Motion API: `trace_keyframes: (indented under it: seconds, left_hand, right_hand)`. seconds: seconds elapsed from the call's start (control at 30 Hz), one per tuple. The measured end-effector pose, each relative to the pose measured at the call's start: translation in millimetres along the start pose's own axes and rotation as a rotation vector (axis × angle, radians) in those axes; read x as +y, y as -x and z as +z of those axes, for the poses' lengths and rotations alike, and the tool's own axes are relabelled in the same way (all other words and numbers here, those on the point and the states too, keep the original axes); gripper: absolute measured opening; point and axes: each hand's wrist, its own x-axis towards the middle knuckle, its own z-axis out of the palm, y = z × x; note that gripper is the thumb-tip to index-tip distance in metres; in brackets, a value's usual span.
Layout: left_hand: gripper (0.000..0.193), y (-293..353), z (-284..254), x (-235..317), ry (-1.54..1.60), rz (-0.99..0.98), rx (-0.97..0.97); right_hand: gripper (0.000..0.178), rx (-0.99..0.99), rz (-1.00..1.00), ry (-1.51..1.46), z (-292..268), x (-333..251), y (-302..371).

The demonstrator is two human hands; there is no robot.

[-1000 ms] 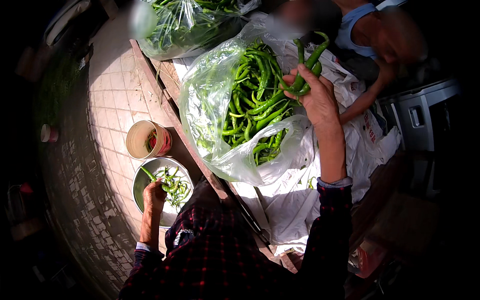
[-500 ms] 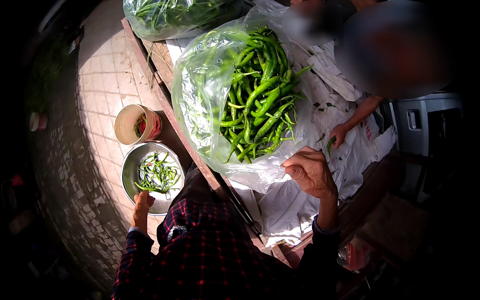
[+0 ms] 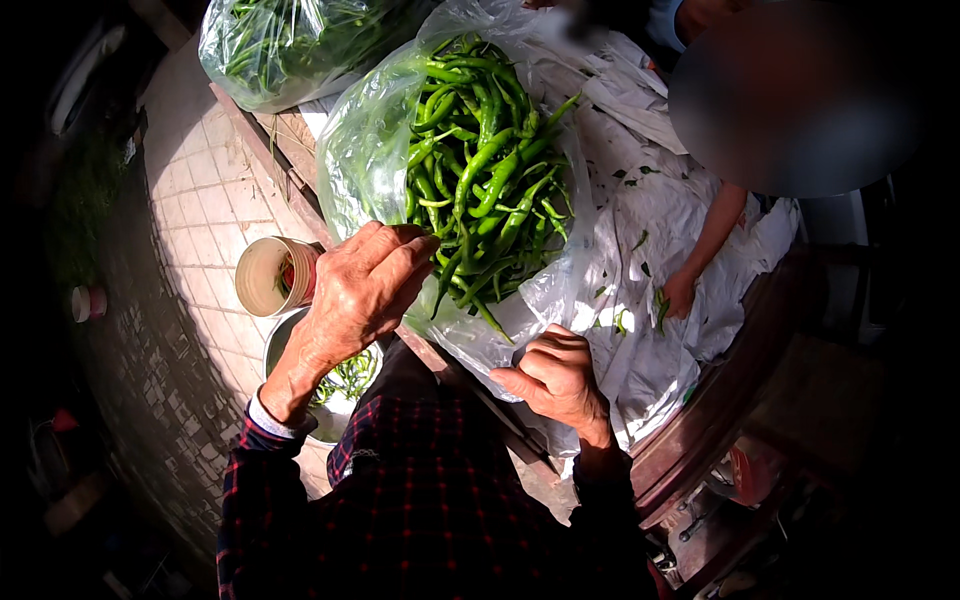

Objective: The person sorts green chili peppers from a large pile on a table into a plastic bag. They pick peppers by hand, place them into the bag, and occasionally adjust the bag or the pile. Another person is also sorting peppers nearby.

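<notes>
A large clear plastic bag [image 3: 345,165] lies wide open on a white sheet, full of long green chili peppers [image 3: 490,170]. My left hand [image 3: 365,285] is over the bag's near left side, its fingers drawn together at the edge of the pepper pile. Whatever its fingertips hold is hidden. My right hand [image 3: 555,380] is closed at the bag's near edge, with the plastic bunched against its fingers. Below my left forearm is a metal bowl [image 3: 272,345] with some green peppers [image 3: 350,375], partly covered by that arm.
A cream bucket [image 3: 262,285] with something red inside stands beside the bowl. Another bag of green peppers [image 3: 290,50] is at the far left. Across the white sheet [image 3: 640,200], another person's hand [image 3: 679,295] is by a green pepper [image 3: 661,310]. Leaf scraps lie around.
My left hand has risen from the metal bowl to the peppers in the bag. My right hand stays closed at the bag's edge, and the whole view has shifted slightly.
</notes>
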Motion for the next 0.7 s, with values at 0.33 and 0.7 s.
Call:
trace_keyframes:
  seconds: [0.33, 0.7]
  left_hand:
    - [0.014, -18, 107, -12, -0.481, 0.423, -0.489]
    - [0.022, -11, 17, -12, 1.386, -0.782, -0.064]
  right_hand:
    - [0.046, 0.164, 0.037, -0.03, 6, 1, 9]
    - [0.044, 0.182, 0.157, -0.036, 2, -1, 16]
